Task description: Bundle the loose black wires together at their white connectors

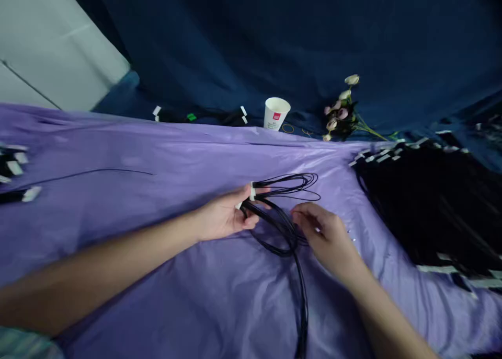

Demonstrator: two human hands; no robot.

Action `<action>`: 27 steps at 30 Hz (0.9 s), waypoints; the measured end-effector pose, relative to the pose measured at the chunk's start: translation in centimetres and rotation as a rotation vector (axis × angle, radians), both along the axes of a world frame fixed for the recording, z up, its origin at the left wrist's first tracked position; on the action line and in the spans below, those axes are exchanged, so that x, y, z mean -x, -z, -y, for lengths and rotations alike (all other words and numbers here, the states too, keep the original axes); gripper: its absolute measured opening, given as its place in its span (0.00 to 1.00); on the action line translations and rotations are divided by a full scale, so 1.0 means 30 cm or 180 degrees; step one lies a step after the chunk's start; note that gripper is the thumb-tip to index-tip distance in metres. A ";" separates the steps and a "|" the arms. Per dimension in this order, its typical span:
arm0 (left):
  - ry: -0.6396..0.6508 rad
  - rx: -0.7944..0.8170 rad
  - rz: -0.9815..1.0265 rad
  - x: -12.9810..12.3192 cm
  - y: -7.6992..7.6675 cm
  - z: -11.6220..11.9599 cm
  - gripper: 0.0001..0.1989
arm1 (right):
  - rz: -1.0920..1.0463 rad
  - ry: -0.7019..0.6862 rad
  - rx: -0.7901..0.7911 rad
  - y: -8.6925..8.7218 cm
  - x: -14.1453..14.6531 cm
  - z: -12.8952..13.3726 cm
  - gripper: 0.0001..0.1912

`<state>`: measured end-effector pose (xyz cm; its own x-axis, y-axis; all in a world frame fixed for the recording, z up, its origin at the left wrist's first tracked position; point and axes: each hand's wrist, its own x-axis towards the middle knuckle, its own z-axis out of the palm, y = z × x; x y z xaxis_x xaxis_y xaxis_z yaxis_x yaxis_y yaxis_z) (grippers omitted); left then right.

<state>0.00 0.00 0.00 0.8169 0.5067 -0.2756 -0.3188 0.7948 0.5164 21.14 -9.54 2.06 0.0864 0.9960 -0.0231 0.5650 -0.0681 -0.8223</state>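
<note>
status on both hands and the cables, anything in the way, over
Left hand gripping cables near white tags; right hand at the loops, grip unclear; cup and flowers beyond, not in the way.

There's just the one view here, and it comes from the person's head, looking forward and steeply down over both forearms. The left hand (229, 212) and right hand (323, 233) sit around mid-frame, fairly near the lens. The camera takes in the purple-covered tabletop (176, 155) around them and, beyond the hands, a dark blue curtain (274, 40) filling the top. No second view shares any of it.
</note>
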 end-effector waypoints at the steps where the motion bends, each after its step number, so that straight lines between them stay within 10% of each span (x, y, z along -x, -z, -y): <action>1: 0.0008 -0.0004 -0.0008 0.000 -0.001 0.001 0.17 | -0.0003 -0.0096 -0.0104 0.000 0.007 -0.002 0.09; 27: 0.0373 -0.0342 0.0158 0.004 -0.002 0.018 0.18 | -0.0053 -0.0812 -0.0860 0.007 0.097 -0.013 0.08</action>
